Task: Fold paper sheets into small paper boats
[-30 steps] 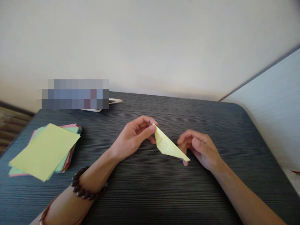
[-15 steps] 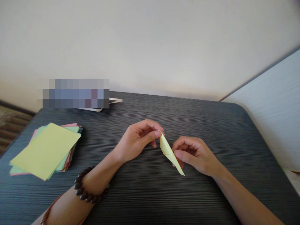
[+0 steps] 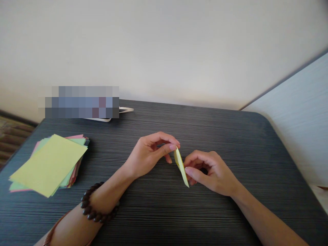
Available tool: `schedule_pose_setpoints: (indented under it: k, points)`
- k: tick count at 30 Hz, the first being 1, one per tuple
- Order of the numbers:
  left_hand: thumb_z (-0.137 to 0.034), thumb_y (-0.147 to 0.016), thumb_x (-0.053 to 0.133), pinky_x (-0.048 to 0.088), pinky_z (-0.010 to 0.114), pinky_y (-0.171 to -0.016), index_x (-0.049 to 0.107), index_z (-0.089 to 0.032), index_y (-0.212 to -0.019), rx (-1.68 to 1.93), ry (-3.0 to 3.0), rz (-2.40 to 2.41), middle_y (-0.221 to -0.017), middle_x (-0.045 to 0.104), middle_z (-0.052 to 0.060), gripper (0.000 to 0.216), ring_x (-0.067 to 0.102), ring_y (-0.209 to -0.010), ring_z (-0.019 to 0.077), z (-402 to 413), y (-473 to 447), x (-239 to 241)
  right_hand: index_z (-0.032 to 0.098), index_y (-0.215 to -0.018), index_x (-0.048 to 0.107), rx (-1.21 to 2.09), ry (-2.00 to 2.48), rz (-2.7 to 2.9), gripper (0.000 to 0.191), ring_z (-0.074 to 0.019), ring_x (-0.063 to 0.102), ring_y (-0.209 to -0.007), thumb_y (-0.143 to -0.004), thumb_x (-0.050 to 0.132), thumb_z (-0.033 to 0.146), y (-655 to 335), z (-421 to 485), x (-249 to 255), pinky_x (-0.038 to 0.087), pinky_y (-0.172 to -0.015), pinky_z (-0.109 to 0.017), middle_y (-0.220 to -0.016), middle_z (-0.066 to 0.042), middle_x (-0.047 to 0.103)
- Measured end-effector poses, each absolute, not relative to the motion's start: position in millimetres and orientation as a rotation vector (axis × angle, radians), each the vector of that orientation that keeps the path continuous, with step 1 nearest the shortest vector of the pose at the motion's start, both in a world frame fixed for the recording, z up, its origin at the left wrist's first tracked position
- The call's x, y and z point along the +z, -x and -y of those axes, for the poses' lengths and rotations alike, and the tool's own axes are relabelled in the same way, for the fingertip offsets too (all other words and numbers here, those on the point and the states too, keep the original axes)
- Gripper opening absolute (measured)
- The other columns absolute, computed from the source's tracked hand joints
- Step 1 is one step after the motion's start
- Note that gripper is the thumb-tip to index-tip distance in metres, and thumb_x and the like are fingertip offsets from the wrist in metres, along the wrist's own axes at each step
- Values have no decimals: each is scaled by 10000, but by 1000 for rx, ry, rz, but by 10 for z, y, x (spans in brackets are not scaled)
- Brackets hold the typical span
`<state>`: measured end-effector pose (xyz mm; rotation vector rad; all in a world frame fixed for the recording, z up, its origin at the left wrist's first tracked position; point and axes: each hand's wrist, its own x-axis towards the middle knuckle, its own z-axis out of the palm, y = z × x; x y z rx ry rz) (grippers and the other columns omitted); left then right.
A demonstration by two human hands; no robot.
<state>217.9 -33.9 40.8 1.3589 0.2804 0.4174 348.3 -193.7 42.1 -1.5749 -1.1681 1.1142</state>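
Observation:
Pinched at its upper corner between the thumb and fingers of my left hand (image 3: pixel 153 152) is a folded sheet of yellow paper (image 3: pixel 181 167). It is held up over the table and seen nearly edge-on, tilted with its lower tip toward me. My right hand (image 3: pixel 207 171) has its thumb and curled fingers at the paper's right side, closed at the edge; part of those fingertips is hidden behind the paper. To the left lies a loose stack of coloured paper sheets (image 3: pixel 50 165), a yellow one on top, with green and pink ones showing beneath.
The dark, wood-grained table (image 3: pixel 159 212) has a rounded far right corner. A blurred-out object (image 3: pixel 82 104) with a pale edge stands at the back left, near the wall (image 3: pixel 179 44). A pale panel (image 3: pixel 302 112) rises on the right.
The folded paper has turned more upright and narrower to view, its lower tip swinging left. My right hand has shifted slightly left with it; my left hand stays nearly still.

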Motion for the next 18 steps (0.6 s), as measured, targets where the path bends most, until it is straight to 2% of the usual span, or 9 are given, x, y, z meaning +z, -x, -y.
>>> schedule_pose_setpoints:
  k: [5,8,13,18]
  points:
    - [-215,-799,660,512,180,-498,667,-148,-843,411,-1408,-321,-816,653,16,80,562,-540,59,349,-2174,409,194,-799,599,760,1726,1392,61,-85,594,-484,-821,571,244,-3448,1937,415,478,-491,-182,-598,28,656]
    - [-242,-792,668,506,172,-483,664,-164,-941,435,-1435,-369,-832,643,19,168,570,-573,71,372,-2176,387,201,-767,595,629,1783,1438,68,-78,583,-471,-817,550,211,-3420,1925,412,468,-486,-176,-583,39,647]
    - [-284,-791,662,514,182,-497,627,-168,-1007,465,-1492,-432,-879,626,38,248,608,-716,128,416,-2180,364,208,-763,604,463,1879,1468,84,-70,563,-441,-802,538,175,-3402,1910,390,438,-460,-171,-562,52,633]
    - [-304,-751,701,529,218,-626,608,-174,-1025,454,-1762,-432,-1015,625,58,318,598,-903,173,454,-2177,404,200,-753,606,59,1967,1608,109,-73,546,-419,-836,535,212,-3402,1930,337,409,-457,-190,-550,38,624]
